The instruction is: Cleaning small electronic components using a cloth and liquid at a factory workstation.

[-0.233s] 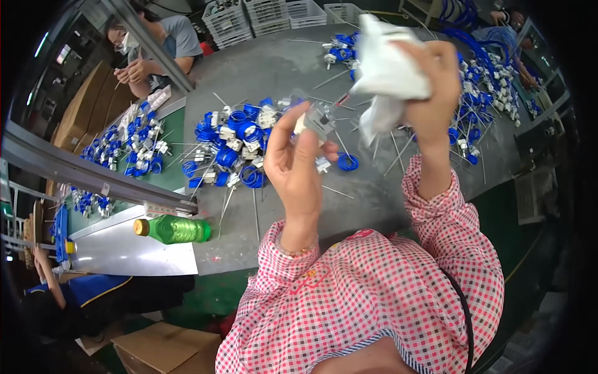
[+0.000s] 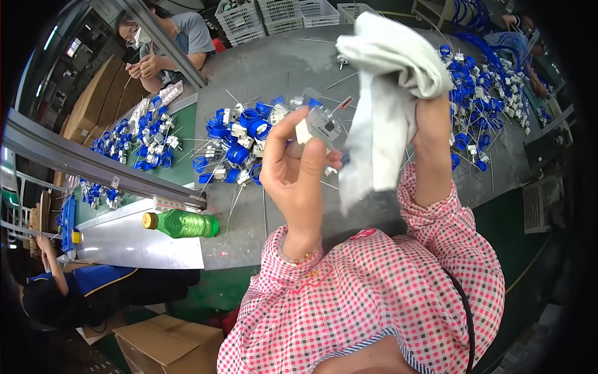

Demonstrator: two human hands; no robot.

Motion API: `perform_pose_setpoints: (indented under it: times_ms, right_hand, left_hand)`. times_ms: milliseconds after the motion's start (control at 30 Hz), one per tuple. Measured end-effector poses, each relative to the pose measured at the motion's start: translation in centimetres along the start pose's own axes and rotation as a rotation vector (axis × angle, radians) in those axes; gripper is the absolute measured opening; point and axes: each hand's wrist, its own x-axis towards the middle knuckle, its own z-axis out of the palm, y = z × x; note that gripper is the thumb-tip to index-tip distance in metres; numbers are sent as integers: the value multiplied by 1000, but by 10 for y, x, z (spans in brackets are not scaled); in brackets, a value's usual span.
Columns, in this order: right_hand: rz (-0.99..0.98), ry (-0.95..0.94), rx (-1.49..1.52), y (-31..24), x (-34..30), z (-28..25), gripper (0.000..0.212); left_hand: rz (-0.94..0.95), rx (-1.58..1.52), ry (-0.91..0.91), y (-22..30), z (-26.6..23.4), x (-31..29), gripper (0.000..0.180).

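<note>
My left hand (image 2: 296,168) pinches a small thermostat (image 2: 321,123) between thumb and fingers; it has a white body, a metal face and a thin stem with a red mark. A white cloth (image 2: 392,68) hangs from my raised right hand (image 2: 434,121), its lower end blurred and draping down beside the thermostat. The fingers of that hand are mostly hidden by the cloth. Behind my left hand lies a pile of thermostats with blue coiled tubes (image 2: 240,137) and thin metal rods. Another such pile (image 2: 470,100) spreads to the right of the cloth.
A green bottle with a yellow cap (image 2: 182,223) lies at the table's left edge. A metal frame rail (image 2: 106,165) divides off another bench with more blue-coiled parts (image 2: 140,140). A co-worker (image 2: 171,47) sits at far left. White crates (image 2: 240,22) stand beyond the table.
The white cloth, bunched up a moment ago, has opened out and now hangs lower, beside the thermostat. My left hand keeps its hold. The whole view has shifted slightly.
</note>
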Motion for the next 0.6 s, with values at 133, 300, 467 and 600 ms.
perform_pose_setpoints:
  times_ms: [133, 300, 467, 600]
  right_hand:
    - [385, -365, 662, 17, -19, 16, 31]
    - [947, -545, 980, 14, -30, 20, 42]
    - [523, -292, 419, -12, -48, 26, 29]
    - [239, -221, 257, -10, -48, 24, 28]
  left_hand:
    - [79, 115, 4, 4, 4, -1, 39]
    - [89, 132, 26, 5, 13, -2, 39]
    - [69, 93, 17, -2, 16, -1, 39]
    - [-20, -56, -68, -4, 18, 1, 37]
